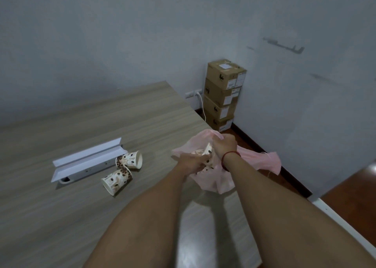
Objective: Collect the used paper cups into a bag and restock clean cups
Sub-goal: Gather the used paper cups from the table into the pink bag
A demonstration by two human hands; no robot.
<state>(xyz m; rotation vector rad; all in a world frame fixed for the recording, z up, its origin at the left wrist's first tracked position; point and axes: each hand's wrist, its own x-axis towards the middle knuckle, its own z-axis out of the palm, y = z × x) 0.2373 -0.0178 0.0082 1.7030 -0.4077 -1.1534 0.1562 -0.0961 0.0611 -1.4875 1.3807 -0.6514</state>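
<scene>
A thin pink plastic bag (258, 160) sits at the right edge of the wooden table (61, 216). My right hand (223, 145) pinches the bag's upper rim and holds its mouth apart. My left hand (193, 161) reaches into the mouth, closed around a paper cup (208, 149) with a brown bean print; another cup shows faintly through the plastic below. Two more printed cups lie on their sides on the table to the left: one (130, 159) by the cable box, the other (117, 179) nearer me.
A table cable box with its white lid (87, 157) raised sits left of the loose cups. Several cardboard boxes (222, 94) are stacked in the room corner beyond the table, beside a wall socket (193, 93) with a white cord. Wooden floor lies to the right.
</scene>
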